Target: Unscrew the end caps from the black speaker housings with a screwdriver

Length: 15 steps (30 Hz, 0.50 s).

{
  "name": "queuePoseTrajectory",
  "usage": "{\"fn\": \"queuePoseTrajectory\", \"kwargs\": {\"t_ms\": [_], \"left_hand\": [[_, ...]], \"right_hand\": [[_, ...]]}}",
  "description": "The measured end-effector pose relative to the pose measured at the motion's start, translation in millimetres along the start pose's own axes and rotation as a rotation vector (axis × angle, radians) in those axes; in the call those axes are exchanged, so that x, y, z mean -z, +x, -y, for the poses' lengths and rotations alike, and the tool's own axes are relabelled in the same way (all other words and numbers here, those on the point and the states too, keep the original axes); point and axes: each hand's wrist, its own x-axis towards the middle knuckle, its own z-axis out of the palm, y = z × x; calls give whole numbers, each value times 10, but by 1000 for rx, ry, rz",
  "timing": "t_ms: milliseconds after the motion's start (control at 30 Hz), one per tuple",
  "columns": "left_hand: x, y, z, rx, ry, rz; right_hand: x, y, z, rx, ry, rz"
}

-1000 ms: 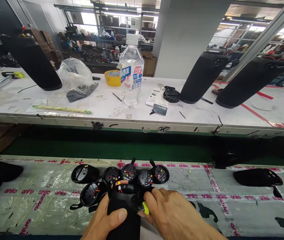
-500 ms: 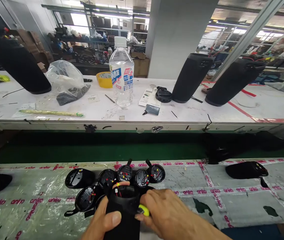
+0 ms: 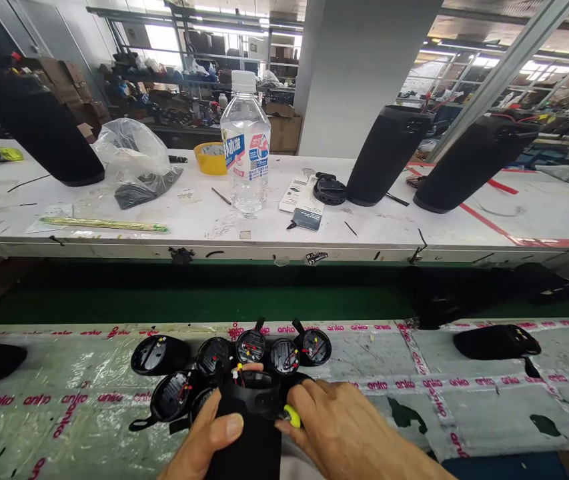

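Upright at the bottom centre stands a black fabric-covered speaker housing [image 3: 247, 440], its open top facing up with red wires and small connectors at the rim. My left hand [image 3: 207, 437] is wrapped round its left side, the thumb across the front and fingertips showing behind the rim. My right hand [image 3: 341, 423] is closed round a small tool with a yellow-green handle [image 3: 292, 416], held against the right side just below the rim. The tool's working end is hidden. Behind the housing sit several black round speaker housings [image 3: 251, 345] with wires inside and strap loops.
Plastic sheeting with pink-lettered tape covers the lower bench [image 3: 364, 417]. Another black housing [image 3: 494, 341] lies at the right. On the raised white shelf [image 3: 189, 213] are a water bottle [image 3: 247, 147], yellow tape [image 3: 210, 159], a plastic bag [image 3: 131, 157] and tall black speakers [image 3: 381, 157].
The housing's top has tipped slightly, showing more of the front rim. My right hand and the yellow-green tool have shifted slightly to the right. My left hand keeps its grip.
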Motion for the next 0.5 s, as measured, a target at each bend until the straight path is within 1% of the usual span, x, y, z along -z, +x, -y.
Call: {"fn": "queuePoseTrajectory", "kwargs": {"t_ms": [133, 333, 400, 433, 500], "left_hand": [[49, -48, -44, -10, 90, -4], [7, -111, -123, -6, 272, -55], [42, -100, -89, 12, 226, -52], [81, -83, -61, 19, 171, -30], [204, -14, 2, 21, 67, 46]], "right_hand": [[46, 12, 21, 27, -41, 63], [130, 85, 35, 85, -117, 279], [147, 106, 25, 91, -75, 328], [145, 108, 17, 77, -30, 336], [116, 87, -2, 7, 144, 307]]}}
